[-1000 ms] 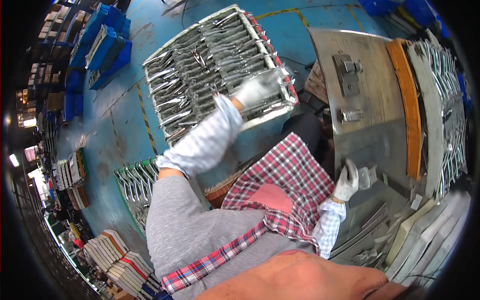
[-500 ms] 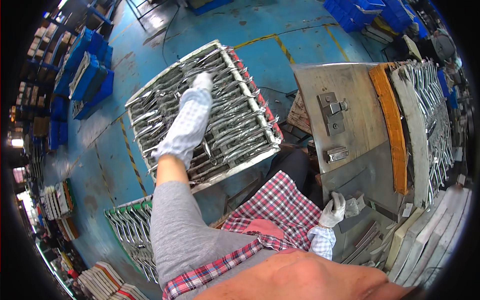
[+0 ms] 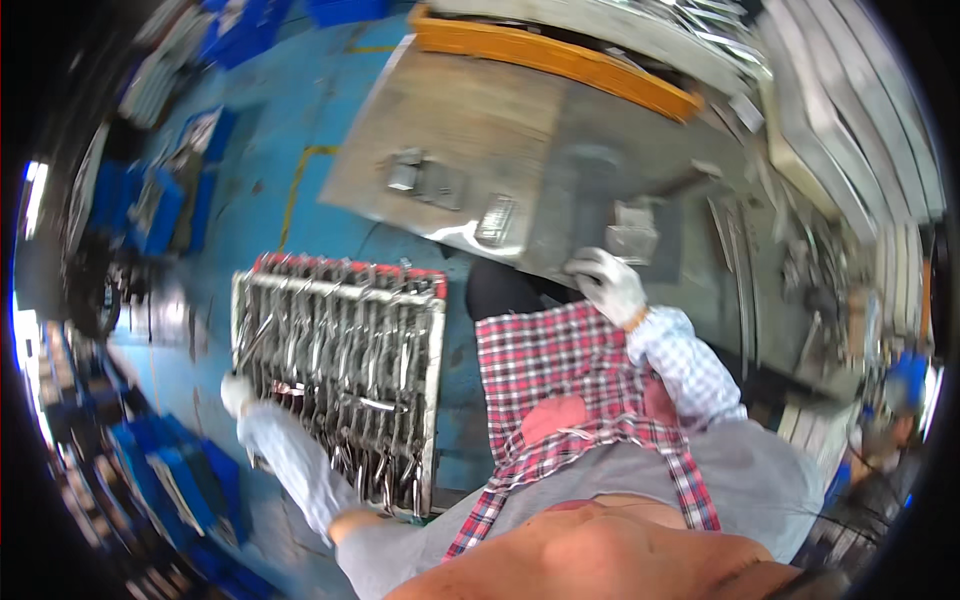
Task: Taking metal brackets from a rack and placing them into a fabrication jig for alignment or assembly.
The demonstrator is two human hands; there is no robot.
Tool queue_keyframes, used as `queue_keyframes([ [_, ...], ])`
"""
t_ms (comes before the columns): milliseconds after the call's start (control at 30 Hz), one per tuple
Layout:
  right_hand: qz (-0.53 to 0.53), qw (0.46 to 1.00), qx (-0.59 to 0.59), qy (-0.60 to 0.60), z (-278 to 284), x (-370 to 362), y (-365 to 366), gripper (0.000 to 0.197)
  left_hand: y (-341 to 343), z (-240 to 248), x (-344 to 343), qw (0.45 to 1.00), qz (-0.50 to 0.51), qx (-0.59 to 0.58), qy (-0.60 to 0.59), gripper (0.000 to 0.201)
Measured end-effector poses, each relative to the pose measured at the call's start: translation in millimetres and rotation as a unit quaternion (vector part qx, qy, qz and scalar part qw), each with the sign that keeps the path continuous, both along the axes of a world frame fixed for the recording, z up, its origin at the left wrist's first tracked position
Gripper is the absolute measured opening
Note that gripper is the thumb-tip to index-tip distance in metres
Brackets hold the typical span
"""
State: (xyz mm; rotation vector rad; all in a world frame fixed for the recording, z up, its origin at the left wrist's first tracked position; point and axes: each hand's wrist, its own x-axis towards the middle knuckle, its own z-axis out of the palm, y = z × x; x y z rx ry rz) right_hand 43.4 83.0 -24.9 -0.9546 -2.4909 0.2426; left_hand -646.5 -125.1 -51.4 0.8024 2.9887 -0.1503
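A shallow tray with a pale rim (image 3: 437,345) stands to my left, filled with rows of long, shiny metal pieces (image 3: 352,345). My left hand (image 3: 238,393), in a white glove, is at the tray's left side. Blur hides its fingers and whether anything is in them. My right hand (image 3: 608,285), gloved too, lies at the near edge of the metal worktable (image 3: 490,95). Its fingers are loosely curled, with nothing visible in them. Just beyond it on the table sits a small grey metal block (image 3: 632,234).
On the worktable are a ribbed metal block (image 3: 496,219) and a plate with a clamp-like fixture (image 3: 425,181). An orange bar (image 3: 560,57) edges its far side. Pale boards (image 3: 840,110) stack at the far right. Blue bins (image 3: 195,485) stand on the floor at left.
The view has turned right, bringing the worktable ahead. My left hand has gone from above the metal pieces to the tray's side. My right hand stays by the table edge, fingers curled.
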Motion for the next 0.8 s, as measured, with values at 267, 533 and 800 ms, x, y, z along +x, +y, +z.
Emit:
queue_keyframes([
  [267,-0.009,0.76,-0.597,0.256,25,-53,-35,0.052,122,44,436,0.716,-0.149,0.249,-0.635,0.032],
  [533,-0.235,0.967,-0.072,0.067,26,70,28,0.029,146,19,575,0.611,-0.194,0.151,-0.753,0.033],
  [800,-0.294,0.926,-0.192,0.14,39,61,41,0.029,197,28,588,0.756,-0.248,0.304,-0.523,0.025],
])
